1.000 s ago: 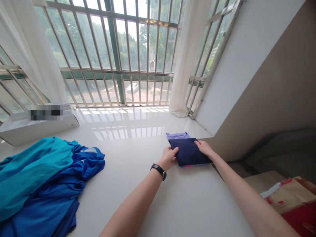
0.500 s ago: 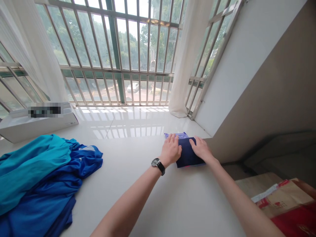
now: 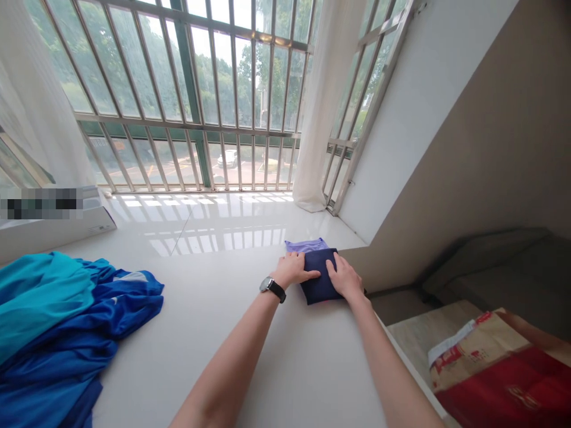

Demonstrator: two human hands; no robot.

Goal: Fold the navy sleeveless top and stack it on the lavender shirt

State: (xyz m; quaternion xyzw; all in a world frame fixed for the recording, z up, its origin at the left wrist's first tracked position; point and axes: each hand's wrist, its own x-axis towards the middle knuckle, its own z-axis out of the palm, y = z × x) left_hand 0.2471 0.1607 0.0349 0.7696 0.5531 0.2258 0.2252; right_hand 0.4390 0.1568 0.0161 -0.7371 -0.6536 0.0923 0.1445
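A folded navy garment [image 3: 317, 284] lies on the white ledge near its right end, with a thin pink edge showing underneath. Behind it, a lavender cloth [image 3: 307, 244] sticks out from below. My left hand [image 3: 292, 268], wearing a black-strapped watch, rests on the garment's left side with the thumb stretched across the top. On the right side, my right hand [image 3: 347, 277] lies over the fabric with its fingers spread. Both hands touch the garment from above without gripping it.
Loose teal and blue clothes [image 3: 57, 321] are heaped on the ledge [image 3: 187, 356] at the left. A white box [image 3: 96, 223] stands behind them. Barred windows and white curtains [image 3: 312, 119] line the back. Beyond the right edge is a red and tan paper bag [image 3: 495, 368].
The view has swung right, so everything sits further left in it. My left thumb now stretches over the garment. The garment remains under both hands.
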